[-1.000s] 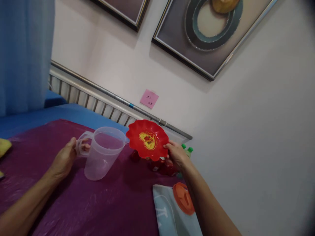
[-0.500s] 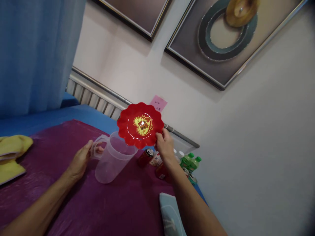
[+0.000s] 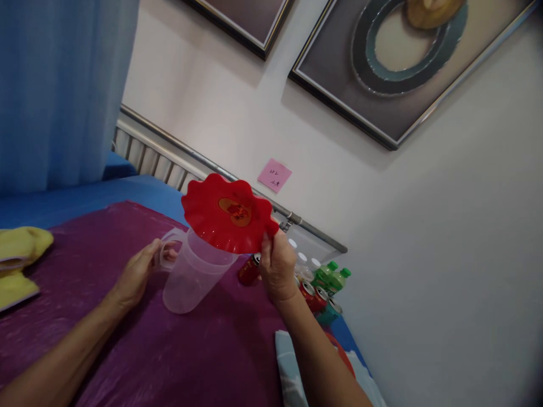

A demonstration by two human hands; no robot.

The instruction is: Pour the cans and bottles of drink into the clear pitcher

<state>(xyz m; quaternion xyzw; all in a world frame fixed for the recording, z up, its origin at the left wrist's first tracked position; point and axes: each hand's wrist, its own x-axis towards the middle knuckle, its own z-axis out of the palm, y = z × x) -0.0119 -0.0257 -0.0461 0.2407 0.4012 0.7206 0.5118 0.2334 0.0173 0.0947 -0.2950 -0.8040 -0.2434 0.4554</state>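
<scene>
Your left hand [image 3: 134,277] grips the handle of the clear plastic jug [image 3: 189,280], which stands upright on the glossy purple cover [image 3: 199,356]. Your right hand [image 3: 278,267] pinches the right rim of the scalloped red plate [image 3: 227,213], tilted near-flat over the jug's mouth. Cans [image 3: 311,294] crowd the right edge; the near side is open.

Red scallop-rimmed plate [image 3: 227,217] with a yellow-red heart motif, tilted, aloft over the mouth of the clear plastic pitcher [image 3: 190,280], pinched at its 4 o'clock rim by right hand [image 3: 278,268]; pitcher standing on purple cover [image 3: 212,350], handle at 9 o'clock in left hand [image 3: 136,277].
</scene>
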